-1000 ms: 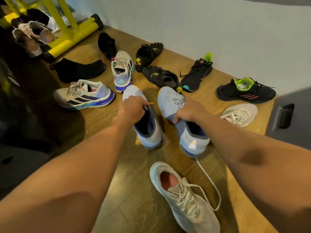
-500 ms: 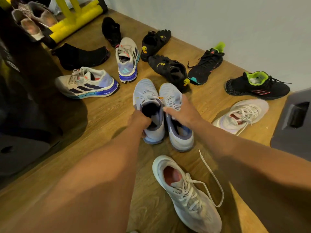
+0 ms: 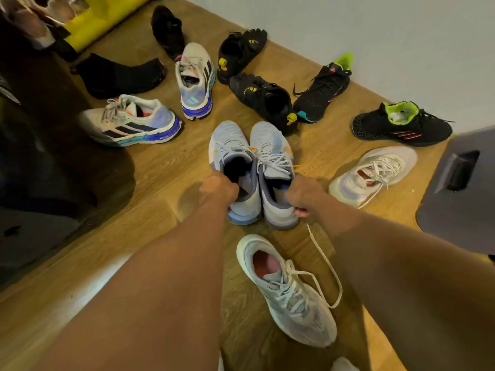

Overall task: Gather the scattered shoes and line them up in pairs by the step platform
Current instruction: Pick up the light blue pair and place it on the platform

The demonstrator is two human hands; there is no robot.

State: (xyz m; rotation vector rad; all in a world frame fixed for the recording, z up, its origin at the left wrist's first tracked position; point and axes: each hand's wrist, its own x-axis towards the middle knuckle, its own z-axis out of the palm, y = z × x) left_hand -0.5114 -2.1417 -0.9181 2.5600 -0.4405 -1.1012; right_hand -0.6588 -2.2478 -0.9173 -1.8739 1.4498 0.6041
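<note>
Two light blue sneakers stand side by side at the middle of the wooden floor. My left hand (image 3: 218, 187) grips the heel collar of the left light blue sneaker (image 3: 230, 153). My right hand (image 3: 302, 195) grips the heel of the right light blue sneaker (image 3: 270, 145). A white sneaker (image 3: 289, 290) with a loose lace lies just below them, and its mate (image 3: 375, 172) lies to the right. Two beige-and-blue sneakers (image 3: 131, 121) (image 3: 195, 79) lie apart at the left. Black shoes are scattered near the wall.
Two black toe shoes (image 3: 241, 49) (image 3: 262, 95), two black sneakers with green collars (image 3: 324, 89) (image 3: 401, 124) and two plain black shoes (image 3: 120, 73) (image 3: 167, 29) lie about. A yellow frame (image 3: 101, 20) stands top left. A grey bin (image 3: 460, 188) sits at the right.
Both hands have brought the two light blue sneakers together, side by side with toes pointing away. The camera has tilted down, so the yellow frame has slid toward the top edge.
</note>
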